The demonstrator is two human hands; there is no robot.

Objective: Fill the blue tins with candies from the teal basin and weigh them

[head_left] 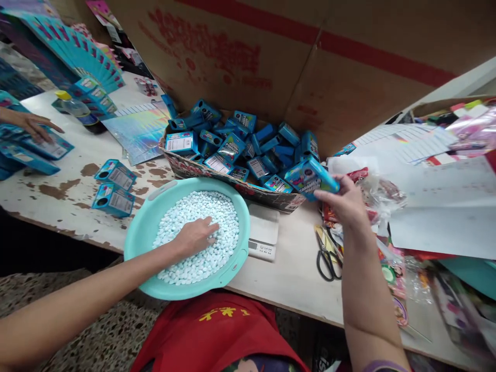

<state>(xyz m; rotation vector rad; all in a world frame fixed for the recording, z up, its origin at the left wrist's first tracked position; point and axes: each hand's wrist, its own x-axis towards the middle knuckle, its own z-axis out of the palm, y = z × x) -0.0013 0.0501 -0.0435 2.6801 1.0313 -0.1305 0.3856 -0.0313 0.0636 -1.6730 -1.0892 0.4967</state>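
A turquoise plastic basin (140, 235) holds a heap of small white candies (201, 212). My left hand (196, 236) rests in them with its fingers curled in among the pieces; how many it grips is hidden. Pinched between the thumb and fingers of my right hand (344, 199) is a small blue candy box (310, 177), tilted at the right end of a low open carton (228, 181). That carton is heaped with blue boxes (230, 149) of the same kind. Partly under the basin's right rim sits a kitchen scale (264, 227).
Two blue boxes (116, 188) stand left of the basin. Farther left are a co-worker's hand (33, 124) on blue boxes and a yellow-capped bottle (79, 109). A large cardboard carton (287, 57) rises behind. Scissors (327, 258), plastic bags and paper lie at right.
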